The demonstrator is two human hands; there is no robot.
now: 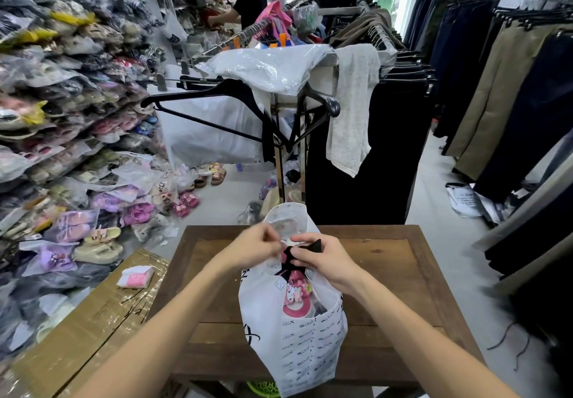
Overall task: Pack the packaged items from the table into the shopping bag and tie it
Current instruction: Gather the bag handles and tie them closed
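Observation:
A white shopping bag (pixel 305 345) with small black lettering stands on the brown wooden table (pixel 403 289). Through its top gap a pink packaged slipper (pixel 296 300) shows inside. A clear package (pixel 286 219) sticks up behind the bag's mouth. My left hand (pixel 257 247) pinches the bag's top edge at the left. My right hand (pixel 324 258) grips the black ribbon tie (pixel 311 247) at the bag's mouth, and a black end pokes out above my fingers. Both hands meet over the opening.
Shelves of bagged slippers (pixel 62 103) fill the left, with loose packs on the floor. A taped cardboard box (pixel 102 314) with a small pink-white pack sits left of the table. Clothes racks (pixel 511 87) stand ahead and right. Two people stand at the back.

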